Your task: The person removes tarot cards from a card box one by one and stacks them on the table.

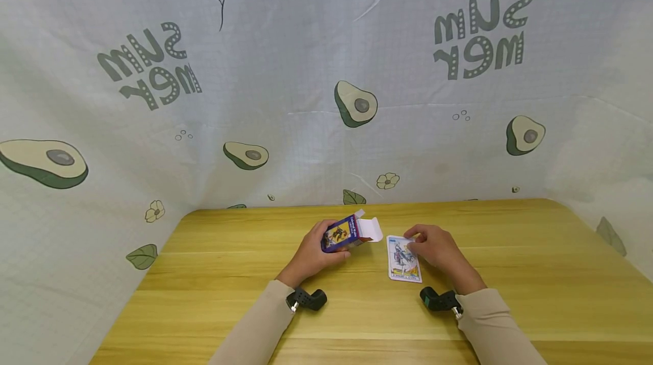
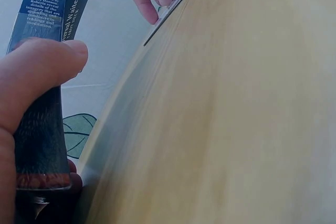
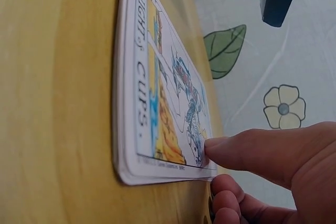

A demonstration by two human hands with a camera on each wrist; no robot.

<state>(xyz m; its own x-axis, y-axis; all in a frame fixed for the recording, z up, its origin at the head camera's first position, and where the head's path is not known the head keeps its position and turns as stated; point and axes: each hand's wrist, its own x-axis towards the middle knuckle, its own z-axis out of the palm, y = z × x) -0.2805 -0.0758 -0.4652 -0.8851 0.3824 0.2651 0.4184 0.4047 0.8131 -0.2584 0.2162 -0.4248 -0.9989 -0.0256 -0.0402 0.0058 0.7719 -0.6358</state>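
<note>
Head view: a table (image 1: 367,325) w/ smooth yellowish wood grain in long streaks fills the near part; at the far side hangs a pale, lightly creased fabric sheet (image 1: 296,70) printed w/ avocados, leaves & mirror-reversed "summer" lettering. L hand (image 1: 312,249) grips a small blue-&-yellow card box (image 1: 338,236), a slim rectangular block held at a tilt, its stiff white flap (image 1: 371,229) sticking out to the R; thumb on the near side, fingers on the far side, partly hidden, spread only as wide as the box. Just R of the flap & apart from it, a rectangular card stack (image 1: 399,266) lies face-up on the wood, white-bordered w/ a coloured knight pic. R hand (image 1: 433,247) is at its R edge, thumb on the top card. Beige cloth sleeves (image 1: 257,325) cover both arms, w/ a black wrist device (image 1: 312,299) on each. L wrist view: thumb bent across the box's narrow dark-blue side, glossy w/ tiny white print, reddish at its ends; the stack beyond is a thin edge w/ R-hand fingers beside it. R wrist view: rounded corners, thin pale layers, top card reading "KNIGHT of CUPS"; thumb on the face near the edge, other fingers curled just below in a narrow pinch; can't tell how many cards it has.
</note>
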